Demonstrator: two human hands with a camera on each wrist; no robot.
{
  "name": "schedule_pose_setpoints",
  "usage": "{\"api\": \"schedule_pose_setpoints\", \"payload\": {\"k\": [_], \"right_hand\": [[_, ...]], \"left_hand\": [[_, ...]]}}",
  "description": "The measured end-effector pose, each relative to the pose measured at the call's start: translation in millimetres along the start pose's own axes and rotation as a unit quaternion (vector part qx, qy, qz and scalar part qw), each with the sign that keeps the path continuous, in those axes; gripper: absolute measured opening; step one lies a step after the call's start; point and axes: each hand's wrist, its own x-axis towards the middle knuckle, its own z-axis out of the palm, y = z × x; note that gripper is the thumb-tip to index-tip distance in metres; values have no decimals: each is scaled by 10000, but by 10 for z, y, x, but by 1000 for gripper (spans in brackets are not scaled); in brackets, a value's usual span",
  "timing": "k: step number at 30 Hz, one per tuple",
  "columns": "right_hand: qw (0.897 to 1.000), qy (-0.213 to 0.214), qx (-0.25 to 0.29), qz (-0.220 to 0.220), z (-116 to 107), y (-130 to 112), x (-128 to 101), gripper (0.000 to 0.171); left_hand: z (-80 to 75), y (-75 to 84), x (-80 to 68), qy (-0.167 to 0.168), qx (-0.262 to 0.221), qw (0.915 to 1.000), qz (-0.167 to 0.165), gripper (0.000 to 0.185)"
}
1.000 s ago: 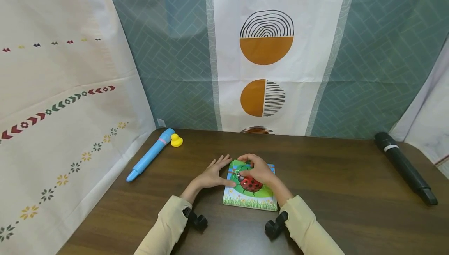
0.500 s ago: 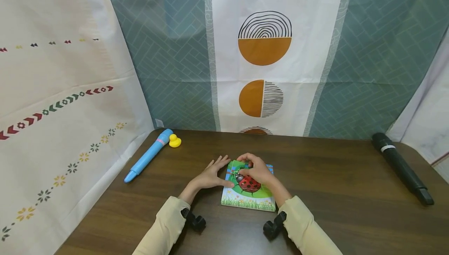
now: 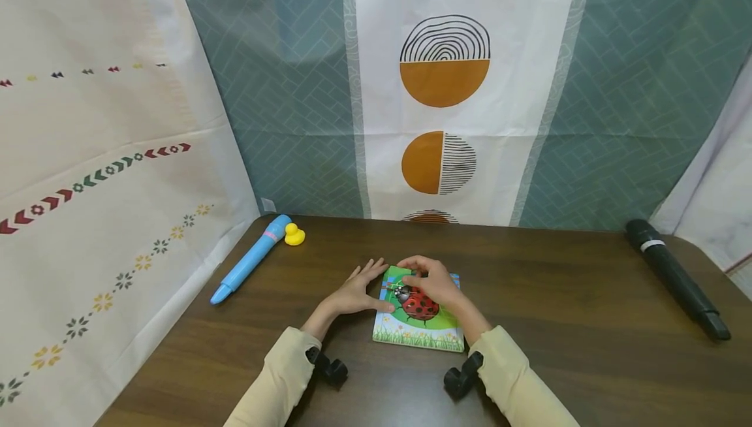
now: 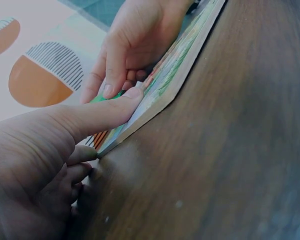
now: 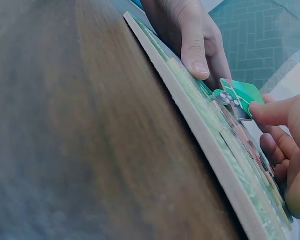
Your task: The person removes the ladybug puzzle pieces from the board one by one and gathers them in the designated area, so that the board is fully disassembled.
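A flat jigsaw puzzle (image 3: 417, 339) with a ladybug picture lies on the table before me. My left hand (image 3: 352, 294) is at its left side, fingers spread and mostly straight. In the left wrist view, the left thumb (image 4: 107, 114) rests on the face near a corner. My right hand (image 3: 439, 285) is over the upper part of the puzzle. In the right wrist view, it pinches a green puzzle piece (image 5: 246, 92) printed with part of the ladybug's head. That piece is tilted up from the board; whether its lower edge touches the board is unclear.
Left of the puzzle lie a big blue marker-shaped object (image 3: 249, 262) and a small yellow rubber duck (image 3: 294, 236). A large black marker-shaped object (image 3: 675, 280) lies at the right. Patterned cloths (image 3: 282, 120) hang behind the brown table (image 3: 546, 296).
My right thumb has shifted slightly up and away from the board, and more of the ladybug's head shows. The left hand stays in place at the puzzle's side.
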Motion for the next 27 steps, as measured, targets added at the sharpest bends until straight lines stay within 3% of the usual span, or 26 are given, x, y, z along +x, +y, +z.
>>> {"api": "schedule_pose_setpoints", "payload": {"k": [10,16,21,27], "right_hand": [[9989,300,354,20,27,-10,36,24],[9966,409,651,301,-68,30,-35,27],[9906,486,1173,508,-188,36,-60,31],[9796,825,1679,739,-387,32,15,34]], "left_hand": [[-42,3,-3,65,110,9999,-37,94],[39,28,14,-34,65,10000,22,94],[75,15,12,-132,-25,9995,284,90],[14,-9,13,-172,-39,9993,322,88]]}}
